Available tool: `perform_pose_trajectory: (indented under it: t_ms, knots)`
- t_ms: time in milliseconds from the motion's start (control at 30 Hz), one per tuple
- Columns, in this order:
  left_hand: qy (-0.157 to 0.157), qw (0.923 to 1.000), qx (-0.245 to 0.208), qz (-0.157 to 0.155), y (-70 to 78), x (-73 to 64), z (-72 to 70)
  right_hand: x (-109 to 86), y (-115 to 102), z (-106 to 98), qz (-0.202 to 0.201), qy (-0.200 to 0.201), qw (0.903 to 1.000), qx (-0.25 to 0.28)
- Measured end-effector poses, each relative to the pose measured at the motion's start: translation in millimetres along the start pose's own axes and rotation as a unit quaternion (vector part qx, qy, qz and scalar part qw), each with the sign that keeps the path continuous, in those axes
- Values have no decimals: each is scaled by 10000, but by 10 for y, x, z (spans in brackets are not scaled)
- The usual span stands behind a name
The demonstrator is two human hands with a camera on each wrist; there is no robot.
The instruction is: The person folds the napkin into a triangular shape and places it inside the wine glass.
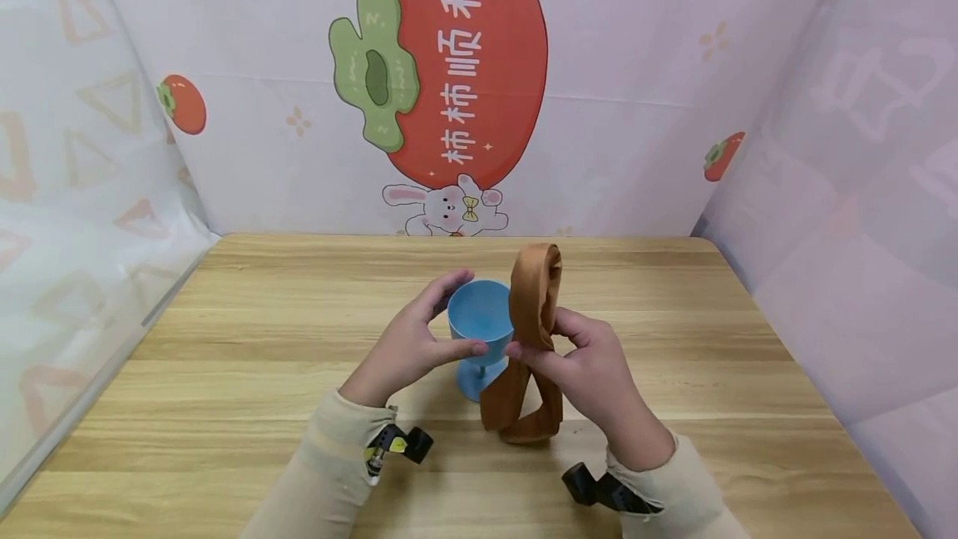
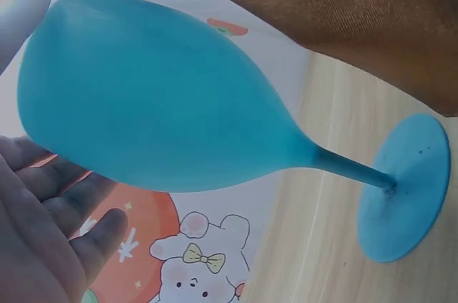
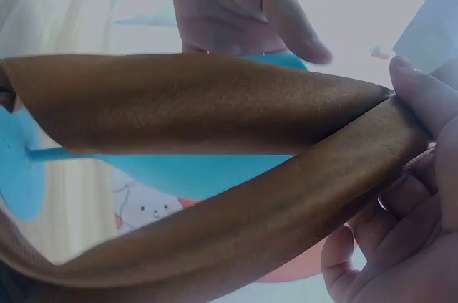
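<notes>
A blue plastic goblet (image 1: 481, 314) stands upright on the table, its bowl, stem and round foot all showing in the left wrist view. My left hand (image 1: 419, 339) is spread around the bowl, thumb on the near side and fingers on the far side. Those fingers look fairly straight, right at the bowl near its rim. Between thumb and fingers, my right hand (image 1: 591, 364) pinches a brown satiny cloth strip (image 1: 533, 298) at its middle. One loop of the strip rises above the grip, and another hangs below it. The strip covers part of the goblet's right side in the head view.
The wooden table (image 1: 224, 339) reaches back to a white printed backdrop (image 1: 614, 156) with a big red persimmon and a rabbit. Patterned sheets hang at the left and right. Each sleeve's wrist carries a small black camera mount (image 1: 599, 489).
</notes>
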State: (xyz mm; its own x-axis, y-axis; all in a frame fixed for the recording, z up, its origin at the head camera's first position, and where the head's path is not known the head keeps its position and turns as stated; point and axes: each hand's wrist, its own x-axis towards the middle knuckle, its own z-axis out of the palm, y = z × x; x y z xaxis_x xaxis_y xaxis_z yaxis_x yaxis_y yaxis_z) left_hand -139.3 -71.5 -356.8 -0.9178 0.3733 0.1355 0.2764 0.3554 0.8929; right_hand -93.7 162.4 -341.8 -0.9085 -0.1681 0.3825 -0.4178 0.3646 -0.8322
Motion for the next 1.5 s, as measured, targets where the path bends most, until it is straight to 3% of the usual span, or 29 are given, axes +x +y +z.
perform_pose_trajectory:
  t_ms: [233, 367, 500, 633, 733, 900, 1067, 1267, 1367, 1500]
  knots:
    - [258, 9996, -71, 74, 76, -40, -63, 24, 13, -74, -201, 126, 9995, -220]
    - [503, 9983, -132, 278, 126, -68, -65, 36, 9, -95, -284, 154, 9992, -248]
    - [784, 9928, -440, 792, 164, -96, -59, 46, 12, -105, -451, 251, 9977, -443]
    - [1098, 9797, -926, 1395, 208, -129, -57, 43, 18, -111, -611, 355, 9954, -642]
    - [1091, 9707, -1307, 1697, 247, -165, -53, 42, 33, -116, -823, 375, 9931, -744]
    - [489, 9700, -1647, 1719, 328, -231, -45, 62, 83, -121, -1399, 439, 9861, -784]
    - [-536, 9694, -1994, 1325, 369, -251, 1, 75, 108, -135, -1789, 413, 9805, -698]
    - [-1073, 9704, -2023, 763, 344, -234, 136, 82, 108, -136, -2099, 292, 9737, -834]
    - [-1377, 9657, -2144, 496, 337, -229, 204, 90, 112, -131, -2295, 354, 9678, -967]
    - [-1767, 9531, -2445, 252, 343, -227, 274, 100, 125, -131, -2577, 522, 9582, -1124]
